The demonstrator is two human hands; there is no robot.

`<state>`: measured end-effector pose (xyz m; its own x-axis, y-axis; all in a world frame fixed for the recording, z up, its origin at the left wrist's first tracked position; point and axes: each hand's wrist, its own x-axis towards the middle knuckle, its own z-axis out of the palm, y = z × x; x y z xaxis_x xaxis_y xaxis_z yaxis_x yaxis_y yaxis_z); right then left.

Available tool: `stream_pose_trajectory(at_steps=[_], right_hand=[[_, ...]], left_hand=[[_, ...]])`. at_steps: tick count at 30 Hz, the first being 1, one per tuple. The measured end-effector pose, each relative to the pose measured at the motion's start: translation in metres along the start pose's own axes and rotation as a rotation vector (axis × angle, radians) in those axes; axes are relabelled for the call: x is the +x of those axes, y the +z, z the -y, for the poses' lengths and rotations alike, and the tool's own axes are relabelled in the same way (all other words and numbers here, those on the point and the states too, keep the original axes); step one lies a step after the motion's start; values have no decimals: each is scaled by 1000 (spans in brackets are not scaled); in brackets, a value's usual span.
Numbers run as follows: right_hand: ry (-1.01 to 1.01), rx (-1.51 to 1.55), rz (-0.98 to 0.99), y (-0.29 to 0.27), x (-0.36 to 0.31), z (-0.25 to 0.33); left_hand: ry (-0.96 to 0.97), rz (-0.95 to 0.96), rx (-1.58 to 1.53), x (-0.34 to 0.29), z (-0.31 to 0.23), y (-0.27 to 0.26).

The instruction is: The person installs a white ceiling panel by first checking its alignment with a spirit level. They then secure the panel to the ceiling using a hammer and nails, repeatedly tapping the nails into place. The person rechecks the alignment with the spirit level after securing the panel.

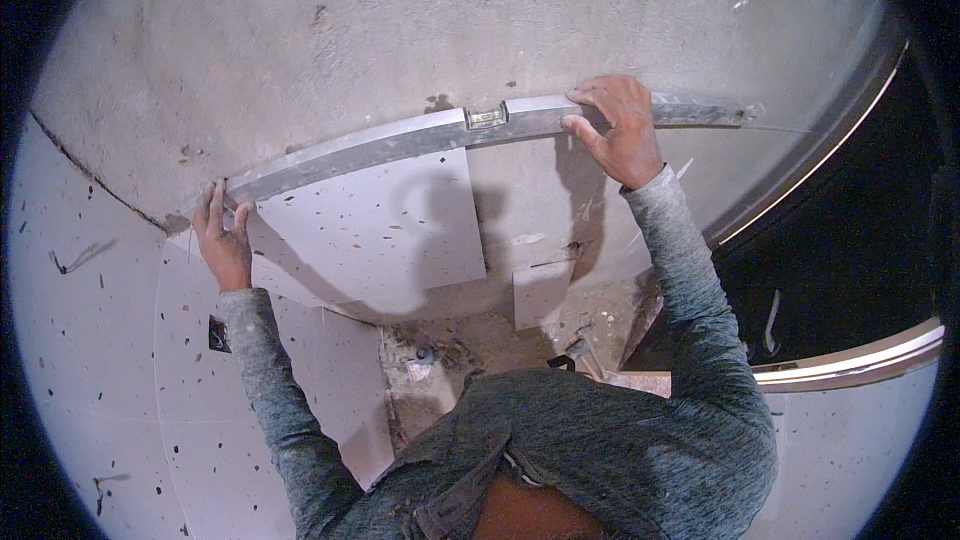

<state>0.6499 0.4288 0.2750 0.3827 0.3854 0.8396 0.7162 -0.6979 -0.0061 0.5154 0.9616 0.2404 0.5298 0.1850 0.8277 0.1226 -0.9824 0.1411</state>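
A long grey spirit level (pixel 400 141) lies flat against the bare plaster wall, with a small vial (pixel 487 118) set in its middle. My left hand (pixel 226 245) holds its left end, fingers on top and thumb below. Farther right, my right hand (pixel 624 130) grips the bar between thumb and fingers, with a stretch of bar reaching past it. Below the level's left half is a large white speckled tile (pixel 375 230) on the wall, its top edge close under the bar. My shadow falls across this tile.
Speckled tiles (pixel 90 340) cover the left wall, with a dark square cut-out (pixel 218 333) and wires (pixel 65 265) sticking out. A smaller white piece (pixel 540 295) leans low on the wall. Rubble and a hammer-like tool (pixel 585 355) lie on the floor. A dark opening (pixel 830 260) is at right.
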Motion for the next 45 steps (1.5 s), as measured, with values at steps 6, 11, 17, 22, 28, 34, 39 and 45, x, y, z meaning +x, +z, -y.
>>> stream_pose_trajectory(at_steps=[6,11,17,22,28,34,39,45], right_hand=[[-9,6,1,0,-1,3],[11,-6,0,1,-2,5],[23,-2,-23,4,-4,4],[22,-3,-22,4,-3,3],[23,-29,12,1,1,8],[-6,-98,82,-2,7,9],[-44,-68,187,-3,13,-1],[22,56,236,-17,5,4]], left_hand=[[-28,1,-25,-1,0,0],[-7,-13,-30,0,-3,-1],[-44,19,-41,1,-1,-1],[-41,12,-68,1,0,-1],[-14,-10,-49,0,0,0],[-38,3,-40,-2,9,-1],[24,-69,-5,-5,5,2],[-19,-208,-69,-14,-6,-8]])
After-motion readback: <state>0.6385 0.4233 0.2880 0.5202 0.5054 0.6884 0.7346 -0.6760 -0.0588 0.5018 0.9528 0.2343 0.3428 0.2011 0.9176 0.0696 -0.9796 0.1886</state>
